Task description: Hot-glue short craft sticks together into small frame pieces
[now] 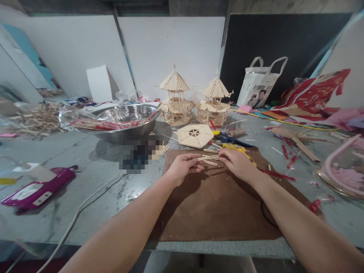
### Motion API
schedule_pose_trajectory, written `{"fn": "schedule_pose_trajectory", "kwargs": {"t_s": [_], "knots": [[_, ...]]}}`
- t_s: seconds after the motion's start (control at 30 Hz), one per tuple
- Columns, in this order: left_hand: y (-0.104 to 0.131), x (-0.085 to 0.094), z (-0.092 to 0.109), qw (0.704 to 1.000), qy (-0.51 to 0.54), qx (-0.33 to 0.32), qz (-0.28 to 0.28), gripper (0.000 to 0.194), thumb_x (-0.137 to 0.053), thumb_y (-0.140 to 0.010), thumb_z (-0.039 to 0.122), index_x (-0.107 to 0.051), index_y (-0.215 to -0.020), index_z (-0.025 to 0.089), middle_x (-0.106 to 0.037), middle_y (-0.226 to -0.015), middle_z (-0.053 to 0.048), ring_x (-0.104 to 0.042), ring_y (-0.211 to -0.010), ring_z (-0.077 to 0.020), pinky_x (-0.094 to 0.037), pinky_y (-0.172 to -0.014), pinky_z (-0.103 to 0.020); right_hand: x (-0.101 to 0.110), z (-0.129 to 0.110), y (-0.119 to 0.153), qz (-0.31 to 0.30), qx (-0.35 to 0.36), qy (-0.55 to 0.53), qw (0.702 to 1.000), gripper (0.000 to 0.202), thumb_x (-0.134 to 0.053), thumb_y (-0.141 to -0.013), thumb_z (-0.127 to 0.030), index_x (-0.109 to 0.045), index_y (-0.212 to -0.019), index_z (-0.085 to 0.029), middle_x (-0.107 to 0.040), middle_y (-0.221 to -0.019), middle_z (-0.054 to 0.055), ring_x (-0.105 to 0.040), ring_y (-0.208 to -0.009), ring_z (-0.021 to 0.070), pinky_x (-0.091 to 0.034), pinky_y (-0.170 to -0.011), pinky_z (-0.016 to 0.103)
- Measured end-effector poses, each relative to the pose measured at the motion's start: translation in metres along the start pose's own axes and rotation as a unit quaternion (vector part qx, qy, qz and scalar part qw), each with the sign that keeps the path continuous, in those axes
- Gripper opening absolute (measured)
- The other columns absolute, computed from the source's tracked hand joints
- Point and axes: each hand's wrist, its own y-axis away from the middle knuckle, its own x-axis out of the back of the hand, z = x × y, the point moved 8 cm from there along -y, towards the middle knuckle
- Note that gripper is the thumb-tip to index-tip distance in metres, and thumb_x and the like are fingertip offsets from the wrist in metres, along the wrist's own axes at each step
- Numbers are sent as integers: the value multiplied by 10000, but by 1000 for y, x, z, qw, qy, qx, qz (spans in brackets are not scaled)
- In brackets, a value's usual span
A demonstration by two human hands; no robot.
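Observation:
Just above a brown mat (216, 212), my left hand (186, 167) pinches one end of some thin pale wooden sticks (209, 158). At the other end my right hand (234, 162) has its fingers closed on them too. How many sticks are held is hard to make out. Beyond my hands lies a flat hexagonal wooden panel (184, 137) with a spoked opening in its middle. Beside my right hand rests a yellow and blue tool (234, 147), partly covered by that hand.
Two pagoda models (175, 102) made of sticks stand at the back. A steel bowl (113, 132) with plastic-wrapped items sits to the left, near a purple power strip (42, 187) and a white cable (78, 212). A white bag (257, 87) and red scraps (291, 162) are at right.

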Motion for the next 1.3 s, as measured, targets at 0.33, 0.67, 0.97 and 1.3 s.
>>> {"fn": "schedule_pose_trajectory", "kwargs": {"t_s": [0.33, 0.67, 0.97, 1.3], "knots": [[3, -6, -1, 1000, 5, 14, -22, 151, -507, -677, 80, -567, -815, 71, -619, -743, -110, -599, -603, -140, -483, -553, -222, -3, -4, 1, -23, -21, -20, 999, 140, -414, -757, -238, -542, -770, -184, -605, -708, 13, -530, -625, 121, -357, -579, 227], [5, -10, -1, 999, 18, 29, -34, 180, -491, -651, 66, -567, -814, 55, -623, -761, -143, -604, -636, -173, -482, -577, -255, -3, -6, 0, -25, -17, -54, 998, 137, -430, -734, -224, -558, -730, -177, -589, -658, -2, -510, -597, 101, -350, -558, 208], [6, -12, 1, 999, 13, 12, -49, 188, -524, -665, 167, -578, -814, 65, -624, -787, -137, -601, -652, -170, -476, -595, -259, -2, -7, 0, -20, -15, -63, 998, 137, -438, -723, -224, -566, -708, -175, -585, -637, 2, -503, -579, 105, -345, -550, 211], [3, -6, 0, 999, -29, -7, -21, 178, -578, -641, 142, -580, -811, 90, -623, -690, -76, -593, -615, -125, -475, -569, -208, -4, 2, 1, 18, -89, -233, 968, 109, -512, -682, -256, -566, -739, -181, -570, -620, -6, -517, -572, 110, -401, -572, 249]]}}
